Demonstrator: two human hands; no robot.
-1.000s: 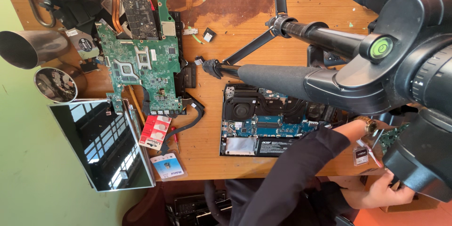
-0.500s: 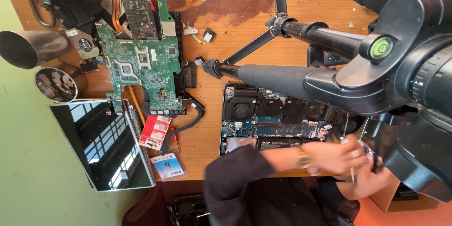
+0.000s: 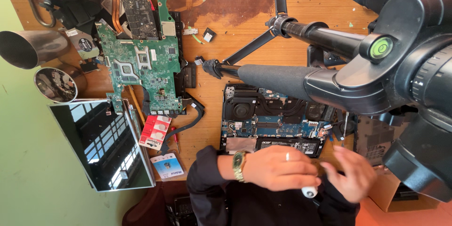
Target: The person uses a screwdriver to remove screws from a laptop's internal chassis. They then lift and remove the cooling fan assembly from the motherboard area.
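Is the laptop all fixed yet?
Done: the laptop lies open, its cover off, with the fan and boards showing. In hand: the left hand is closed on a white-tipped item, with the right hand open beside it. Left: the laptop is not yet closed.

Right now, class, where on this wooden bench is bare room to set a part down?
Bare wood lies between the green motherboard and the opened laptop, and above the tripod leg. The left edge, around the metal cups and screen panel, is crowded.

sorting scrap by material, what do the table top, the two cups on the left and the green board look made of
Table top: wood, going by its orange grain and dark worn stain. Cups: probably polished steel, since they are grey and mirror-like. Green board: likely laminate circuit board, matte green with soldered chips and metal parts.
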